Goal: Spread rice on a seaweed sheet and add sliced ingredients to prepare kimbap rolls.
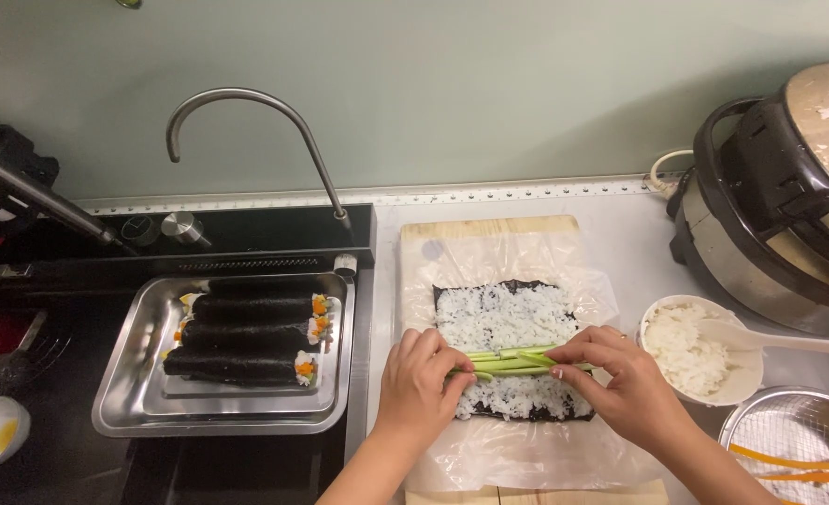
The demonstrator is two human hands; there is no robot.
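Figure: laying the green filling on a rice-covered seaweed sheet. The left hand (421,374) and right hand (620,374) meet over a bundle of pale green vegetable strips (512,363), which lies crosswise on the rice (503,316) spread over the dark seaweed sheet (517,409); the sheet rests on clear plastic wrap (489,252) over a wooden board (489,227). Both sets of fingers are curled nearly closed, thumb and fingertips pinching the ends of the strips, the left at the bundle's left end, the right at its right end. To do this well, it seems best to keep the strips parallel and bunched tightly, their ends level with the sheet's edges, pressed lightly into the rice so they do not roll. Beyond the left fingers, well apart, a steel tray (115,393) holds finished seaweed rolls (246,339) stacked side by side. Just past the right fingers stands a white bowl of rice (690,351) with a white paddle (779,339); nearer the wrist, a mesh strainer (788,435) carries orange carrot strips (793,463). Behind these sits a rice cooker (779,196), lid raised. No package, label or sign can be made out.
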